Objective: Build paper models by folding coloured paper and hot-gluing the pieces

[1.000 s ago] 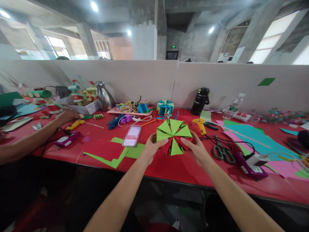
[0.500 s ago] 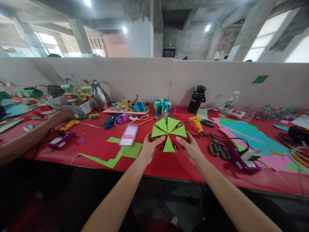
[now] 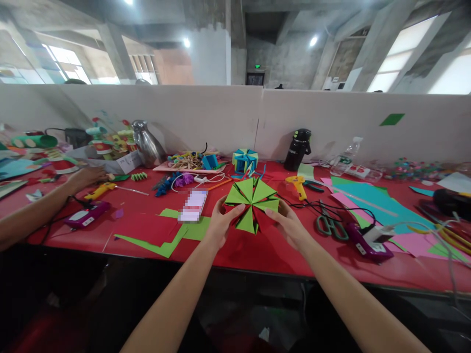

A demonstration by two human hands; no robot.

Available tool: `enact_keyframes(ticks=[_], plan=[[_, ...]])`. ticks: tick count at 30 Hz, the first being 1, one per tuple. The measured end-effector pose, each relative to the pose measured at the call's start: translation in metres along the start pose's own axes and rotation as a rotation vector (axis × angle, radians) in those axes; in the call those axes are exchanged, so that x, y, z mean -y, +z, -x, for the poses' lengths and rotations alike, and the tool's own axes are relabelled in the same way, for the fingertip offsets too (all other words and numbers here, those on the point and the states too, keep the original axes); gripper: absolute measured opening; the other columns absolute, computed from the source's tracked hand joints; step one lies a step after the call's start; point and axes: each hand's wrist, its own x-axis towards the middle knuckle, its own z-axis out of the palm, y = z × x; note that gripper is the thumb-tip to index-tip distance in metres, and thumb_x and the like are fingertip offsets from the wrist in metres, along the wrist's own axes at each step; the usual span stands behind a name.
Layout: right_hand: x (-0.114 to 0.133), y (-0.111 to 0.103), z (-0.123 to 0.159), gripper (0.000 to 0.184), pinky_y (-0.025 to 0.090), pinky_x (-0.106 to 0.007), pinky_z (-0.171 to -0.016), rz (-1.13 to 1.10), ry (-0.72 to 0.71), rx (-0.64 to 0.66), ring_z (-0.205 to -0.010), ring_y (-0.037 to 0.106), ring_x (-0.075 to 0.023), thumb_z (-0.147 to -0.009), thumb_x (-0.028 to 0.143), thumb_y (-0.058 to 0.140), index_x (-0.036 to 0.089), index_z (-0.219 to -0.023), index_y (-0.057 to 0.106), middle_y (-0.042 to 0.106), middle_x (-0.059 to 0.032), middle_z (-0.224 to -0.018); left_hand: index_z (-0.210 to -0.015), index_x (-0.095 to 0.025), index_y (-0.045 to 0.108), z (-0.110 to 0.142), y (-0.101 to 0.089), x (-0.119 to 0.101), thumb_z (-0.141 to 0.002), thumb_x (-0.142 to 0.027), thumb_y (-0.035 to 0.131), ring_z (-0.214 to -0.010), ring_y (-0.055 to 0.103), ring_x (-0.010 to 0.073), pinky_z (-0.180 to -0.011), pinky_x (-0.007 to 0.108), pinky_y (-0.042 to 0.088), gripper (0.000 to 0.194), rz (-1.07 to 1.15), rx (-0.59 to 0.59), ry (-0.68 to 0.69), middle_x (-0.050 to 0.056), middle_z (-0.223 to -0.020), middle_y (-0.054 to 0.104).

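Head view: gripping evenly

I am curling my left hand (image 3: pixel 220 223) and right hand (image 3: pixel 290 224), half closed, around opposite sides of the green-and-red folded paper piece (image 3: pixel 243 194), holding it over the table (image 3: pixel 243 257); light, matched pressure is likely sparing its folds

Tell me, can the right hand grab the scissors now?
Probably not, unless the right hand lets go of the paper wheel; the scissors lie close by, though cords run near them.

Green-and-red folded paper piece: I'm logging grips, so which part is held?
Both the left hand and right hand hold the green-and-red folded paper piece by opposite sides.
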Motion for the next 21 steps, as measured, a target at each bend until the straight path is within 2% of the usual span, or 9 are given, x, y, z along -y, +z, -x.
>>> enact_keyframes(ticks=[11, 18, 21], plan=[[-0.002, -0.001, -0.001, 0.054, 0.053, -0.037, -0.099, 0.003, 0.004, 0.005, -0.121, 0.063, -0.0235, -0.066, 0.039, 0.089, 0.032, -0.113, 0.065, 0.071, -0.0013, -0.125, -0.122, -0.020, 0.060, -0.003, -0.005, 0.004, -0.059, -0.033, 0.095, -0.098, 0.072, 0.0266, -0.090, 0.042, 0.057, 0.074, -0.084, -0.034, 0.052, 0.011, -0.112, 0.073], [-0.009, -0.007, -0.002, 0.064, 0.044, -0.041, -0.111, 0.053, -0.076, 0.113, -0.123, 0.062, -0.0213, -0.068, 0.030, 0.089, 0.031, -0.124, 0.057, 0.069, -0.0009, -0.129, -0.126, -0.021, 0.059, -0.004, -0.007, 0.001, -0.062, -0.036, 0.093, -0.103, 0.070, 0.0276, -0.089, 0.041, 0.057, 0.074, -0.203, -0.006, 0.081, 0.012, -0.113, 0.072], [-0.009, -0.006, -0.002, 0.068, 0.049, -0.039, -0.106, 0.075, -0.030, 0.076, -0.119, 0.064, -0.0212, -0.065, 0.028, 0.090, 0.031, -0.125, 0.057, 0.070, -0.0010, -0.127, -0.125, -0.022, 0.059, -0.007, -0.008, 0.001, -0.062, -0.036, 0.094, -0.104, 0.070, 0.0262, -0.090, 0.039, 0.056, 0.074, -0.210, -0.036, 0.069, 0.011, -0.115, 0.071]])
